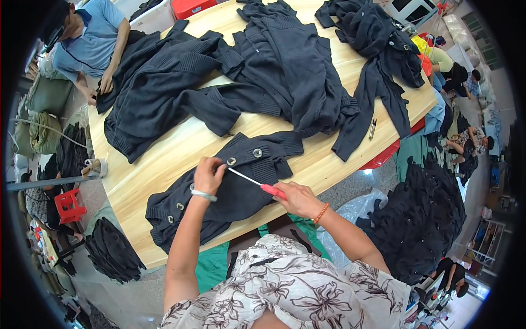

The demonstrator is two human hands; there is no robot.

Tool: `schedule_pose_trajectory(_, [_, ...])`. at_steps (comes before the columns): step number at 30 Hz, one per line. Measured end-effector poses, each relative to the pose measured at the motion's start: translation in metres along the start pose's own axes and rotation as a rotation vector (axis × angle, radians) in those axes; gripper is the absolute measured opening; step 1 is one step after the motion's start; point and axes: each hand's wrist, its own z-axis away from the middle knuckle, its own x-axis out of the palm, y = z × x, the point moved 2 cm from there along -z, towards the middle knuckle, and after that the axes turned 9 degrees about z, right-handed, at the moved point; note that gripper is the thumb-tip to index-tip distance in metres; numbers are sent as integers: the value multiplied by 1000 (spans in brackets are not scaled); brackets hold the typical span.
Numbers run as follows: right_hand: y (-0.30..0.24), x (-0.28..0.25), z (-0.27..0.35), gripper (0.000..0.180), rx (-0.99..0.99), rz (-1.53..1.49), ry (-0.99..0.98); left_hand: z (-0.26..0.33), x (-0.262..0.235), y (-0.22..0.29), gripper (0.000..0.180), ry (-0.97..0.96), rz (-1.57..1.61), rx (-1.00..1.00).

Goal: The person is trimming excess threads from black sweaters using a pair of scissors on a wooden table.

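A dark knitted cardigan (241, 189) with several large round buttons lies on the wooden table in front of me. My left hand (208, 174) is at its button band, fingers bent and pinched on the knit beside a button (231, 162). In my right hand (300, 199) is the red handle of a slim tool (272, 190). Its long, thin, pale shaft points up and left across the cardigan, with the tip close to that same button and my left fingertips. The shape of the tip is too small to make out. Another button (257, 153) sits farther right.
More dark knitwear (290, 66) is heaped across the far side of the wooden table (131, 186). A small cutter-like tool (372, 129) lies at the right. Across the left corner, a person in blue (90, 41) handles a garment. Dark garments (419, 214) are piled on the floor.
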Motion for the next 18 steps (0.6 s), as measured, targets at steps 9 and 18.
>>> schedule_pose_trajectory(9, [18,-8,-2,26,21,133,-66,-16,41,5,20,-147,23,-234])
schedule_pose_trajectory(18, [49,-8,15,26,82,1,63,-21,55,47,24,84,-58,334])
